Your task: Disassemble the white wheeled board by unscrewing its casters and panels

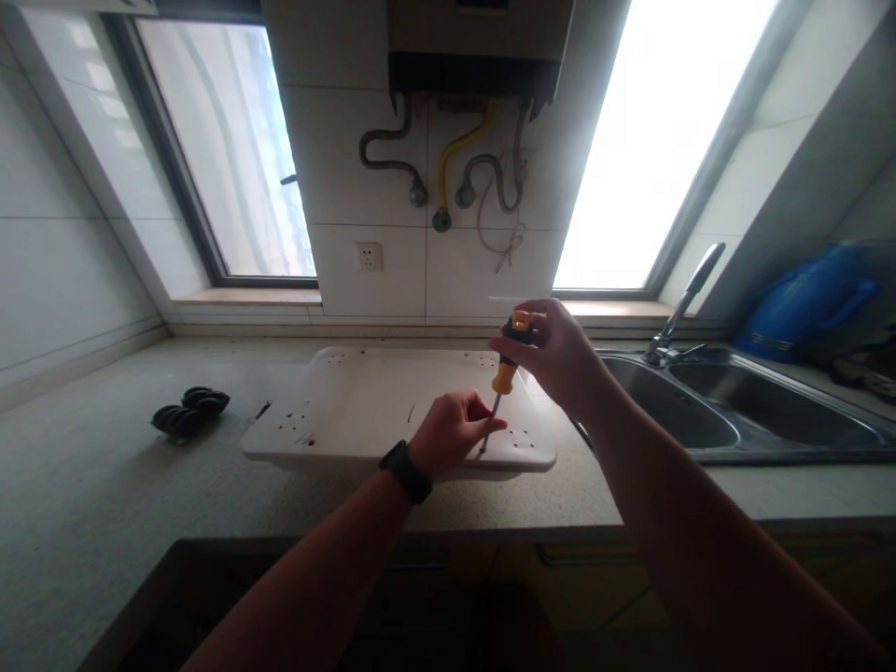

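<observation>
A yellow and black screwdriver (pixel 505 375) stands nearly upright, its tip on a small screw (pixel 483 451) near the front right edge of a white plastic panel (pixel 371 397). My right hand (pixel 553 350) is closed round the handle from above. My left hand (pixel 458 425), with a dark watch (pixel 406 471) at the wrist, pinches the metal shaft low down, just above the screw. The panel lies flat on the counter, with small holes in groups near its corners. How deep the screw sits I cannot tell.
Black ring-shaped parts (pixel 190 411) lie on the counter (pixel 105 467) left of the panel. To the right is a double steel sink (pixel 707 446) with a tall tap (pixel 686 303), and a blue jug (pixel 805 299) behind. A water heater (pixel 480 47) with hoses hangs on the wall.
</observation>
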{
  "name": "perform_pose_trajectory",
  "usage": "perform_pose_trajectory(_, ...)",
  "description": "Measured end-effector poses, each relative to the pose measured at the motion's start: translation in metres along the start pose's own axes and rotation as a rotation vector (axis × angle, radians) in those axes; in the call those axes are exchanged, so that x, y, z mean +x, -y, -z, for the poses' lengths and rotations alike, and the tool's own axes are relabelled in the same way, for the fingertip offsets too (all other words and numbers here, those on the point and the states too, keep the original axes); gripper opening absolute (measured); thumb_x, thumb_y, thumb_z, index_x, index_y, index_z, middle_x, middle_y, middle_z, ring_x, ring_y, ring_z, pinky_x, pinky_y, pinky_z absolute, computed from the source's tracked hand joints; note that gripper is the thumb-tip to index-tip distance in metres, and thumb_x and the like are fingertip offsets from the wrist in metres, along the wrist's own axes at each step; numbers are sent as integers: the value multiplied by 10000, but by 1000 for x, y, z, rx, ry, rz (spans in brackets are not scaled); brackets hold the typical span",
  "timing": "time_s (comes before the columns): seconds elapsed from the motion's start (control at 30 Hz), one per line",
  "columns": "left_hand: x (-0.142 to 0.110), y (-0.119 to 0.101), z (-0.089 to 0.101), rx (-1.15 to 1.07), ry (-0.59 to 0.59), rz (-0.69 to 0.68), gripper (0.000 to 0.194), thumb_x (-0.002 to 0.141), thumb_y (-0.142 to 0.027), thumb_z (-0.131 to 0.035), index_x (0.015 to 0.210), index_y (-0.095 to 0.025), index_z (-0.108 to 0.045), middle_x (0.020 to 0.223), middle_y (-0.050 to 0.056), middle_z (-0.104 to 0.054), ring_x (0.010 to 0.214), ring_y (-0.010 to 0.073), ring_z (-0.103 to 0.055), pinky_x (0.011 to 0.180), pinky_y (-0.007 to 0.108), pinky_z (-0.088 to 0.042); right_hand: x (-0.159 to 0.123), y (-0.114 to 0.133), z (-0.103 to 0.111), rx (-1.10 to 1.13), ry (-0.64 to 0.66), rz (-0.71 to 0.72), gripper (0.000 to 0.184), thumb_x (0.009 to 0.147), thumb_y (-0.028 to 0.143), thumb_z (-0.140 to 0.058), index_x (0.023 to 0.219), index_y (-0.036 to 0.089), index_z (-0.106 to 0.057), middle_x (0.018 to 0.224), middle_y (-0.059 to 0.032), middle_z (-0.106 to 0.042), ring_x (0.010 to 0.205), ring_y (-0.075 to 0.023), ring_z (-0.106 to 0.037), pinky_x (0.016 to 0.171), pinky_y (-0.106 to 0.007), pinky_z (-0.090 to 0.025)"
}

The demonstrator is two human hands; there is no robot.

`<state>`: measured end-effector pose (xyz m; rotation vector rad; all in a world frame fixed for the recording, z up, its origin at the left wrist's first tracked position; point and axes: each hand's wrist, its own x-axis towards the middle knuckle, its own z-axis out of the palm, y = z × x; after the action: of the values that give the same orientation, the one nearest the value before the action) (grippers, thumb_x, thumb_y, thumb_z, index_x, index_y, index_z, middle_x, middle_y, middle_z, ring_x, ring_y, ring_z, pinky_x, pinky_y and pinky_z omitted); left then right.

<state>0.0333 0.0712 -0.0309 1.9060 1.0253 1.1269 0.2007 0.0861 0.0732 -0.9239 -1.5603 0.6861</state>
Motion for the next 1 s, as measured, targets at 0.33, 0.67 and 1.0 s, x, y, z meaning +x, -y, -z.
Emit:
perform_pose_trajectory(0.33, 0, 7, 15, -284, 226, -20, 403, 844, -368, -805, 1181, -160, -729, 1192, 131, -753, 1037, 219, -718, 927, 375, -549, -1, 5, 1, 163, 200, -15, 628, 731, 305, -813, 1322, 206, -628, 955, -30, -695, 918, -210, -703, 929, -477, -605)
perform_pose_trajectory(0.67, 0, 13, 8, -250, 101, 46, 236, 786, -361, -838, 845, -144, -764, 856, 79, -783, 755, 180, -708, 725, 302, -533, -8, 18, -11, -37, 252, 30, 566, 776, 366, -720, 1300, 180, -616, 1169, -111, -707, 1026, -249, -669, 894, -472, -577)
perform_pose_trajectory(1.0, 0, 6, 9, -55, 16, 45, 401, 722, -520, -866, 789, -157, -709, 769, 30, -727, 691, 160, -634, 645, 291, -460, -6, 9, -12, -206, 105, 44, 482, 682, 405, -836, 1052, 185, -619, 887, -48, -682, 760, -203, -638, 728, -436, -550)
